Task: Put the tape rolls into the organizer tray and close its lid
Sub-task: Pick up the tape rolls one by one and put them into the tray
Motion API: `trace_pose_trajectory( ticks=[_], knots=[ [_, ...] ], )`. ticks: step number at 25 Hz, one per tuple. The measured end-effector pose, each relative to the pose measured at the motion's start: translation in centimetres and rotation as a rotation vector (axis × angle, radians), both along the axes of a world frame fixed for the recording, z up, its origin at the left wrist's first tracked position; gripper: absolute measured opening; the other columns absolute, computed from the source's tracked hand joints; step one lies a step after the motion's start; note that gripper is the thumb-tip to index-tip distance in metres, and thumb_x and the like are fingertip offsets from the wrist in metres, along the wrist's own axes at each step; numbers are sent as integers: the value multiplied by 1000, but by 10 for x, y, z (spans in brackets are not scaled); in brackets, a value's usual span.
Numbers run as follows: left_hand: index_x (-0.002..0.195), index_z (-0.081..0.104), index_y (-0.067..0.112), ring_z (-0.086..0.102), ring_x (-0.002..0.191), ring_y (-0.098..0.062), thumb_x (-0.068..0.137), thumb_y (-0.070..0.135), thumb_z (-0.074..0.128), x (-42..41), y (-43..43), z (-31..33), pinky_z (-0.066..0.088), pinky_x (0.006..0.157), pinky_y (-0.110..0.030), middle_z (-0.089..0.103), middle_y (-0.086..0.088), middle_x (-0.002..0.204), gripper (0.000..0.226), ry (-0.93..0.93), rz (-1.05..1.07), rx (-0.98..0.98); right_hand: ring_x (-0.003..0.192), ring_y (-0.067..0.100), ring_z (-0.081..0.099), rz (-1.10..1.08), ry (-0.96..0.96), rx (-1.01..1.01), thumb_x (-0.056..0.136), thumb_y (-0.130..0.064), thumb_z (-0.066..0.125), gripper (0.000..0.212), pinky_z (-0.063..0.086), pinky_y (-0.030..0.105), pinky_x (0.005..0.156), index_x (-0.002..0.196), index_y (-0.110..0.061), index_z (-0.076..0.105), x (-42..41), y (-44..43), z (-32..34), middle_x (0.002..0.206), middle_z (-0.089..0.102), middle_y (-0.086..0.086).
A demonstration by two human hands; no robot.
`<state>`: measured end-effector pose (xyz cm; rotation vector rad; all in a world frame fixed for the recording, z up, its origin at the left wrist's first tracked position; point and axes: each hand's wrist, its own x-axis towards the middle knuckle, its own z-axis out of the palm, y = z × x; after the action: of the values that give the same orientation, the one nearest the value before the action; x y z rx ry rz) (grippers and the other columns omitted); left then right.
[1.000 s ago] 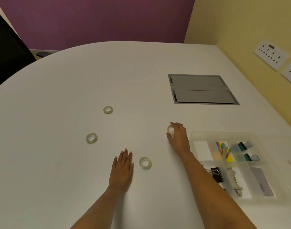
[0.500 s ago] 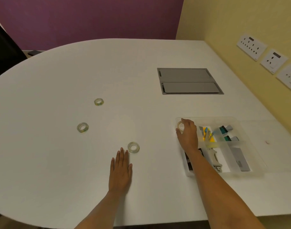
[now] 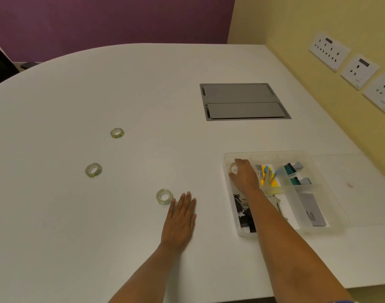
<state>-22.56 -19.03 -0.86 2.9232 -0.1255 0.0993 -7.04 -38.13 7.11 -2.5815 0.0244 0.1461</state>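
My right hand holds a clear tape roll over the far-left compartment of the clear organizer tray. The tray's clear lid lies open flat to the right of it. My left hand rests flat on the white table, fingers together, holding nothing. Three more tape rolls lie on the table: one just left of my left fingertips, one further left, one farther back.
The tray holds binder clips, sticky notes, teal clips and a grey card. A grey cable hatch is set into the table behind the tray. Wall sockets line the yellow wall at right.
My right hand carried the tape roll from the table rightwards over the tray's left edge into its far-left compartment. My left hand stayed flat on the table.
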Motion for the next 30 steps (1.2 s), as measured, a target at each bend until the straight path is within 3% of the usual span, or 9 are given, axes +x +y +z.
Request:
trace_pose_trajectory(
  ticks=[3,5,14,20,27,30],
  knots=[
    [139,41,13,39,137,-22,100,31,1,17,-5,3,4,115,-35,43,-7,147,58,2,-21,-12,125,34,47,32,31,-59,89,-9,57,51,44,41,99,136,-2,40,6,2,-9,142,40,17],
    [137,44,12,45,133,-23,100,30,1,26,-8,3,4,114,-35,47,-7,144,59,-4,-21,-32,125,34,45,37,31,-68,89,-8,57,49,43,41,100,135,-1,41,8,2,-15,141,41,18],
    [138,44,13,46,133,-23,100,30,1,35,-10,3,5,114,-35,48,-8,144,59,-11,-34,-24,117,36,50,-62,-22,85,77,-7,73,57,45,39,93,127,-2,49,9,-3,-14,131,45,21],
    [137,45,13,47,131,-23,101,30,1,35,-11,5,5,114,-33,49,-8,142,60,11,-33,-32,111,37,54,-98,35,29,81,-1,66,45,46,37,88,124,1,52,6,-3,-13,126,49,24],
    [138,42,13,47,131,-24,101,31,1,35,-11,3,5,113,-29,48,-8,143,58,30,-14,-60,113,36,53,-145,20,110,79,-2,70,49,45,36,89,124,0,52,7,0,-9,126,50,24],
    [137,44,14,49,130,-23,101,31,1,35,-11,4,12,112,-30,50,-7,142,59,31,-18,-67,114,36,53,-153,30,126,79,-3,70,51,45,35,89,126,-1,51,7,0,-9,126,51,24]
  ],
)
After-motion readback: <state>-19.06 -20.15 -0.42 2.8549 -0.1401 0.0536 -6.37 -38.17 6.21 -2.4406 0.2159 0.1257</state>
